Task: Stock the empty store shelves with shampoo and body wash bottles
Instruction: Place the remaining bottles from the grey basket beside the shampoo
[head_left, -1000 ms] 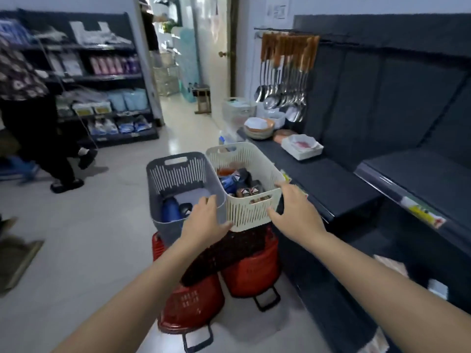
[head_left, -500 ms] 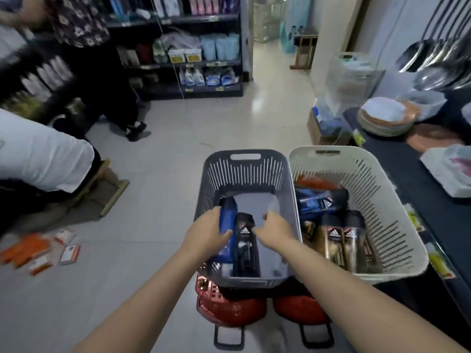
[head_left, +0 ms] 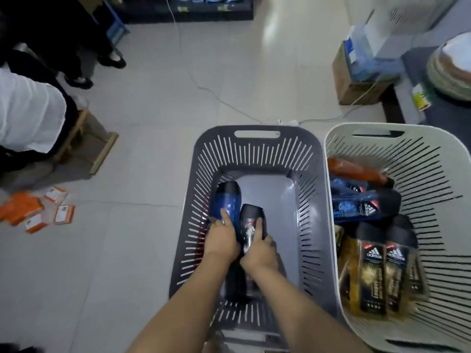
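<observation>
Both my hands reach down into the grey slotted basket. My left hand grips a blue bottle lying at the basket's left side. Beside it lies a black bottle, and my right hand grips its lower half. To the right stands a cream slotted basket holding several bottles: dark blue ones, gold-and-black ones and a red one at the back.
A dark shelf edge with stacked plates sits at the far right, a cardboard box beside it. A person in white crouches at left near orange packets on the floor. A white cable crosses the tiles.
My head has tilted further down over the baskets. My hands went from the cream basket's rim into the grey basket and have closed on the two bottles.
</observation>
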Action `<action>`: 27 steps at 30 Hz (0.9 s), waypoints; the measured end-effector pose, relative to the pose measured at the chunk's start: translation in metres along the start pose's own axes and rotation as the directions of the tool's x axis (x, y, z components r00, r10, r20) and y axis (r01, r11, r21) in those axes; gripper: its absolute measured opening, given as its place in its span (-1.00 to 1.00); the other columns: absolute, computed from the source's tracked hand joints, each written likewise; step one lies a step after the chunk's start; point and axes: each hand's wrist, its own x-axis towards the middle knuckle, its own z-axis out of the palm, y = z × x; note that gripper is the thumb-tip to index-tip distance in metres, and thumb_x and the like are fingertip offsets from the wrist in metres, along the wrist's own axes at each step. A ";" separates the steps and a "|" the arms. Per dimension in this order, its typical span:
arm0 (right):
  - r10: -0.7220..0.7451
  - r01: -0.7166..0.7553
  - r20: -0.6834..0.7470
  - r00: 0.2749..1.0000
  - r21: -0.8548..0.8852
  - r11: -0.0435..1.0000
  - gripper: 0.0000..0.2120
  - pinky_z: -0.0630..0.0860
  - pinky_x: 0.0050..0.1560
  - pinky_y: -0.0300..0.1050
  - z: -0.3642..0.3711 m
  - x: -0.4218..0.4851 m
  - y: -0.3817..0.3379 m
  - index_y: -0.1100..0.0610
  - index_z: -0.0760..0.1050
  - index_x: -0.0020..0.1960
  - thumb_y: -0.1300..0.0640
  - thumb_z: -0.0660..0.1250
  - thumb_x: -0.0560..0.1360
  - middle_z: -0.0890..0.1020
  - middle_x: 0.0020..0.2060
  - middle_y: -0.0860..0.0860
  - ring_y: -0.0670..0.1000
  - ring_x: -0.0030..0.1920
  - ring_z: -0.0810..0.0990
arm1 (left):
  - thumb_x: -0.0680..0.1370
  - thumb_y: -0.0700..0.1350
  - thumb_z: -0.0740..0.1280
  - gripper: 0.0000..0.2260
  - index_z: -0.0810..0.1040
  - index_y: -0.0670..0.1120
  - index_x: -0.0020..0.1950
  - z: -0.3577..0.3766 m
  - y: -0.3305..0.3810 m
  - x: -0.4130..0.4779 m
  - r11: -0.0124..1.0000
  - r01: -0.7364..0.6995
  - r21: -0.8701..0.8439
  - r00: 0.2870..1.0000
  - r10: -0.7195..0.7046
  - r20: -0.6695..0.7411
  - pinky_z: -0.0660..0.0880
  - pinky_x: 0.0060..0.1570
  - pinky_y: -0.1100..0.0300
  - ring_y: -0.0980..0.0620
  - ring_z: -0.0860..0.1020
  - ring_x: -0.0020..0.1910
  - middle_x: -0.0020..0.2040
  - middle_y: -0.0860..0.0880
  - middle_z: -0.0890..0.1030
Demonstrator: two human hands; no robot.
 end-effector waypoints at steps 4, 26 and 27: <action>0.000 0.001 -0.067 0.998 0.010 1.000 -0.04 0.44 0.12 -0.05 -0.003 0.012 0.000 -0.04 -0.31 0.57 0.11 0.35 0.49 0.24 0.38 0.16 0.16 0.26 0.41 | 0.56 -0.05 0.31 -0.21 -0.11 -0.41 0.51 -0.005 0.002 0.015 1.000 -0.024 -0.006 0.998 0.023 -0.051 0.41 0.16 0.11 -0.20 0.47 0.27 0.29 -0.29 0.50; 0.429 -0.394 0.024 0.903 0.445 0.804 -0.10 0.58 0.11 -0.04 -0.027 0.019 0.020 0.28 0.27 0.43 -0.12 0.56 0.28 0.56 0.22 0.18 0.17 0.16 0.60 | 0.27 -0.01 0.59 0.07 -0.03 -0.24 0.54 -0.003 0.007 0.030 0.787 0.208 -0.581 0.977 -0.195 0.086 0.34 0.36 0.01 -0.23 0.32 0.41 0.47 -0.25 0.23; 0.412 -0.374 0.020 0.911 0.462 0.804 -0.19 0.60 0.04 -0.08 -0.033 0.012 0.019 0.24 0.42 0.32 -0.16 0.57 0.23 0.62 0.14 0.13 0.13 0.08 0.64 | 0.22 0.01 0.59 -0.02 0.16 -0.28 0.47 -0.008 0.007 0.030 0.752 0.209 -0.625 0.976 -0.196 0.091 0.42 0.29 0.05 -0.21 0.42 0.33 0.39 -0.26 0.37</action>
